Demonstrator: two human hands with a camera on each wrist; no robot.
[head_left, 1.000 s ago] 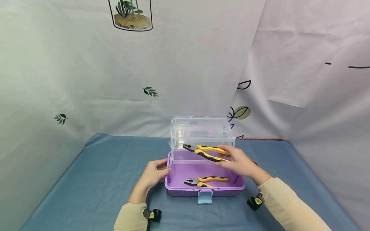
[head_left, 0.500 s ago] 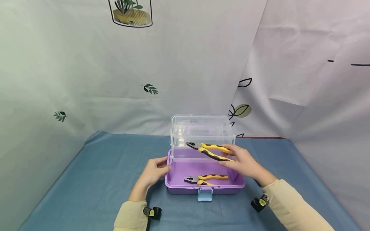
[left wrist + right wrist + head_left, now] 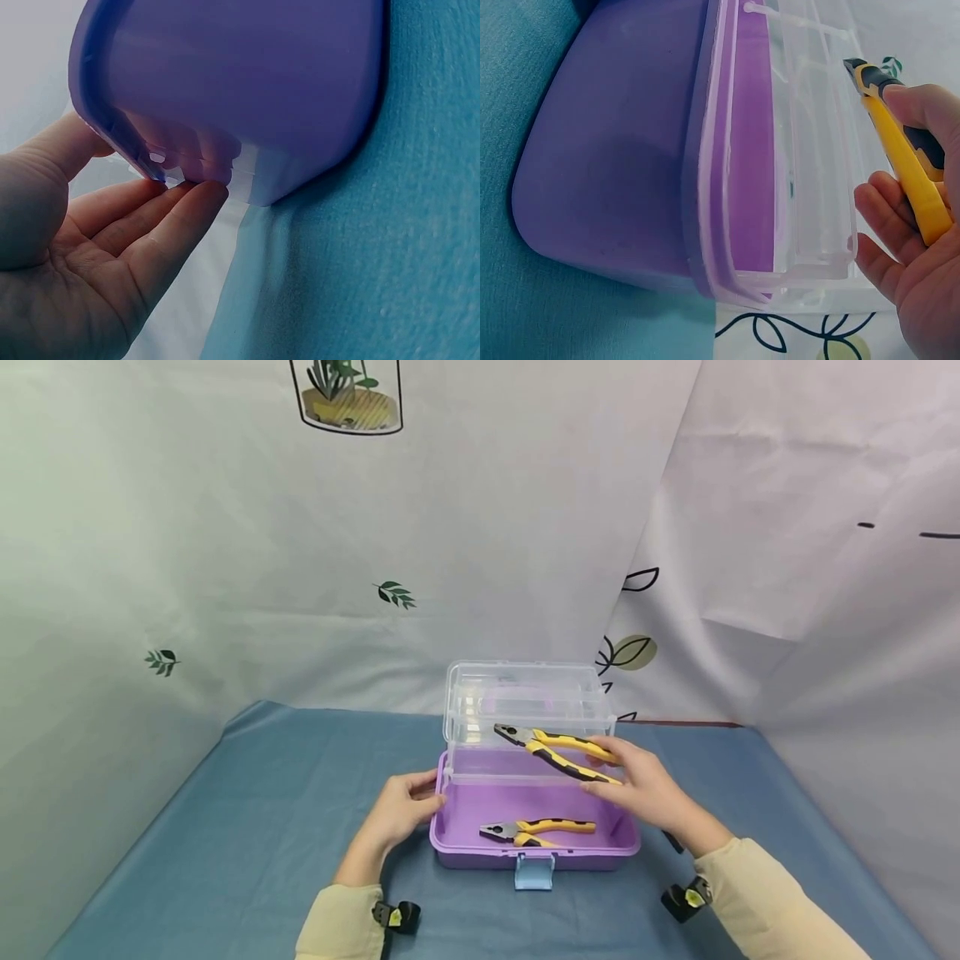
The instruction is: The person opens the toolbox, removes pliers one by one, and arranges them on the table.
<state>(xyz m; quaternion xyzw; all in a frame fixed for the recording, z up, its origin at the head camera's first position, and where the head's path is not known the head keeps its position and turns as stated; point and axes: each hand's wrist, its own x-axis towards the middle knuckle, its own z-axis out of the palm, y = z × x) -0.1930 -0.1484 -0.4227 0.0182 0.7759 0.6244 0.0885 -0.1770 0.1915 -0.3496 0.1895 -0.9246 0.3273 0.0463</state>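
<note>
I am watching the right hand (image 3: 645,789): its fingers (image 3: 889,217) are curling around the yellow-and-black handles of the raised pliers (image 3: 551,749), holding them in the air above the clear tray (image 3: 525,727) of the tool box (image 3: 532,852), nose pointing left. The left hand (image 3: 401,810) is lying relaxed against the box's left end, fingers (image 3: 176,217) nearly straight and touching the purple rim, gripping nothing. A second pair of pliers (image 3: 536,832) is lying inside the purple bottom compartment, near the front wall. The box is sitting on the blue surface (image 3: 247,827), its light blue latch (image 3: 534,870) hanging down at the front.

As I judge it, the grip is sitting far back on the handles, so the heavy nose could be dipping and knocking the thin tray wall, or the tool could be slipping free and dropping onto the pair below. The left hand is only touching, not clamping, so a knock could be pushing the light box along the cloth. The tray looks cantilevered, and weight placed on it might be tipping things backward.

I am finding no readable writing or brand on the pliers or the box; the backdrop (image 3: 487,527) is showing only printed leaves and a potted plant drawing (image 3: 347,397).
</note>
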